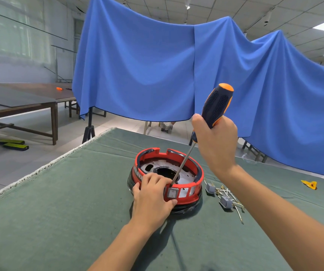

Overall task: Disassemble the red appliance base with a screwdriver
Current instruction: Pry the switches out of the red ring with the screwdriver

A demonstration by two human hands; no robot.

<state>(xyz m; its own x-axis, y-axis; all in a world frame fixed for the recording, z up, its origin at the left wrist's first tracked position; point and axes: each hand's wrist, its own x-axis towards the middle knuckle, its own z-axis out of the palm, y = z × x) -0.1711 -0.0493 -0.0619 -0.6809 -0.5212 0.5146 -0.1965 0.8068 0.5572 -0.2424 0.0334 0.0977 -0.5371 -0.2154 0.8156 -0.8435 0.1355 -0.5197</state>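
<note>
The round red appliance base [192, 189] sits open side up in the middle of the green-covered table [59, 212], with a metal plate and a dark centre hole inside. A grey rocker switch [172, 193] is set in its near wall. My left hand [153, 196] grips the base's near rim, fingers curled over the edge and thumb under the switch. My right hand [216, 141] holds the black and orange screwdriver [215, 106] by its handle, raised and tilted. Its shaft slants down into the base, the tip just behind the switch by my left fingers.
Two grey switches with loose wires [224, 198] lie on the cloth right of the base. A small yellow piece [309, 184] lies farther right. A blue cloth [176, 65] hangs behind the table. Wooden tables [20, 102] stand at the left.
</note>
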